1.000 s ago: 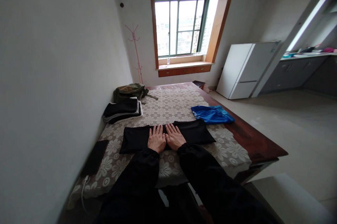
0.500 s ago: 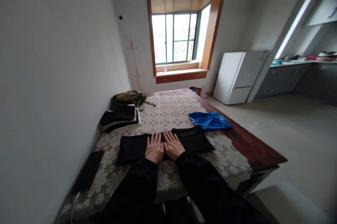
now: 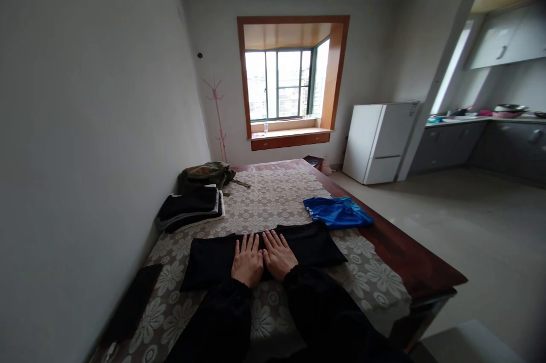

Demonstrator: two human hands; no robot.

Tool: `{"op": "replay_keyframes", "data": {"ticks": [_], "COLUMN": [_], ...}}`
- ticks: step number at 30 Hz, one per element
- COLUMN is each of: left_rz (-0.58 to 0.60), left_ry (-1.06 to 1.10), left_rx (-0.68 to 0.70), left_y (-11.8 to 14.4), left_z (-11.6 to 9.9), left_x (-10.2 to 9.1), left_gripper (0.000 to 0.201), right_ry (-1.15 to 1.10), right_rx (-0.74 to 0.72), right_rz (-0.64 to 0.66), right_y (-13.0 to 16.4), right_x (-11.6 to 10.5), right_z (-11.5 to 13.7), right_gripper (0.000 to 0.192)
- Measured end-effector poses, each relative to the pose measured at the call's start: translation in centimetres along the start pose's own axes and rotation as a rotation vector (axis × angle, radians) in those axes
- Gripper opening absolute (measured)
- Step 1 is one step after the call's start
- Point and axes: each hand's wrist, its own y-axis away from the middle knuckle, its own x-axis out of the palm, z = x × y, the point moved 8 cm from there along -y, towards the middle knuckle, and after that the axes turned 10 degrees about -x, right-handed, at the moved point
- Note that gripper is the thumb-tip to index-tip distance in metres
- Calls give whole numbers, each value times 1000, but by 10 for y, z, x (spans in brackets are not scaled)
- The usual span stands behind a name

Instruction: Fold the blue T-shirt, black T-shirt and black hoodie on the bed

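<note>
A black garment (image 3: pixel 209 256), folded into a long strip, lies across a table covered with a floral lace cloth (image 3: pixel 273 195). My left hand (image 3: pixel 247 262) and my right hand (image 3: pixel 278 254) rest flat on the middle of the strip, side by side, fingers spread and pointing away from me. Neither hand grips anything. My black sleeves hide the near edge of the strip.
A folded blue garment (image 3: pixel 336 212) lies to the right of the strip. A folded black-and-white stack (image 3: pixel 190 208) and an olive bag (image 3: pixel 205 172) sit at the left by the wall. A dark flat object (image 3: pixel 132 306) lies near left. White fridge (image 3: pixel 377 141) stands beyond.
The camera has tilted upward, so the table and hands sit lower in view. My hands stay flat on the black garment in the same place.
</note>
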Motion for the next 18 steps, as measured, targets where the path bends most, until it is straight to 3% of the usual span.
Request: {"op": "replay_keyframes", "data": {"ticks": [18], "left_rz": [45], "left_ry": [-26], "left_rx": [17], "left_y": [-4], "left_z": [2], "left_x": [9], "left_gripper": [65], "right_ry": [-50], "right_rx": [12], "right_rz": [-2], "right_y": [-4], "right_x": [12], "right_z": [-10], "right_gripper": [66]}}
